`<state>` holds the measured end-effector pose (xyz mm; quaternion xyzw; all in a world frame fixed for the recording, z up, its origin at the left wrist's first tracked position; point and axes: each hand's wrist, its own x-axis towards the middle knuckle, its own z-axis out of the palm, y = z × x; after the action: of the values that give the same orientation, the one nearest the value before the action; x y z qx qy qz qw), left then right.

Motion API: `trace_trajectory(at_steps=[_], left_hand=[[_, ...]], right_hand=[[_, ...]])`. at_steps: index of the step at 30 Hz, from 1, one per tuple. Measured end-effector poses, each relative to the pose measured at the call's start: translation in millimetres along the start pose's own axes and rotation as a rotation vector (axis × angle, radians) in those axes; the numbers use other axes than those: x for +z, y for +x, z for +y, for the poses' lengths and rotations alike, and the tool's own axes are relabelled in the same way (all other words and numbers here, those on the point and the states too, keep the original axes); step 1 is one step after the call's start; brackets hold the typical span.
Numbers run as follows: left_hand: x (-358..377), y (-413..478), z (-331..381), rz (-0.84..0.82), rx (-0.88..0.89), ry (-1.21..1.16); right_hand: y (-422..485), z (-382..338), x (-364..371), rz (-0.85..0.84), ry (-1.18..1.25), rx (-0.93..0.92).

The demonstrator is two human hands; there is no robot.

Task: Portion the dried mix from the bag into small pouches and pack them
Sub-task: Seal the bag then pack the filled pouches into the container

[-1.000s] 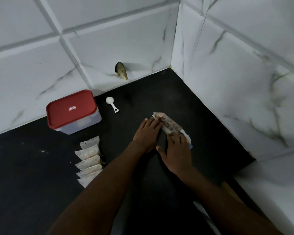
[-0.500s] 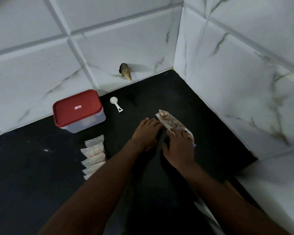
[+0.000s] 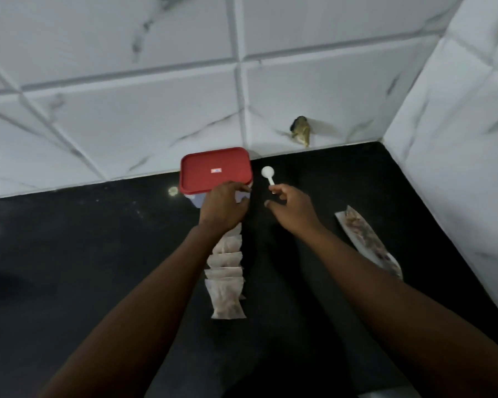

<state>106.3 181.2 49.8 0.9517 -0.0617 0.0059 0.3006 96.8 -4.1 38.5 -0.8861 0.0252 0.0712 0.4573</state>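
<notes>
At the back edge of the black stone countertop [image 3: 98,268], close to the white marble-look wall tiles [image 3: 127,110], sits a clear plastic box with a flat red lid [image 3: 214,169]; the left hand [image 3: 223,208] is on the box's near right corner, with its fingers curled over the lid's edge and its thumb below, gripping that corner; just to the right of the box lies a small white plastic scoop [image 3: 268,173], its round bowl toward the wall; the right hand [image 3: 292,209] pinches the scoop's short handle between thumb and first finger, and its other fingers are curled in; a row of small pale pouches [image 3: 227,280] filled with brownish mix lies on the countertop under the left wrist, running from the box toward the near edge, each one overlapping the next; the long clear bag of dried mix [image 3: 365,239] lies flat by the right edge, beside the right wall, well apart from both hands; a small brown lump [image 3: 301,133] sticks out of the back wall near the back right corner.
</notes>
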Motion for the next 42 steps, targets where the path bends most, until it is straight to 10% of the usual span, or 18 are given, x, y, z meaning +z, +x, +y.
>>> trace_trajectory(at_steps=[7, 17, 42], left_hand=[[-43, 9, -63, 0.357, -0.320, -0.079], [-40, 32, -101, 0.114, -0.661, -0.485], [56, -95, 57, -0.053, -0.343, -0.606]], right_hand=[[59, -47, 30, -0.030, 0.141, 0.103], [95, -52, 56, -0.036, 0.176, 0.177], [-64, 52, -81, 0.156, 0.070, 0.279]])
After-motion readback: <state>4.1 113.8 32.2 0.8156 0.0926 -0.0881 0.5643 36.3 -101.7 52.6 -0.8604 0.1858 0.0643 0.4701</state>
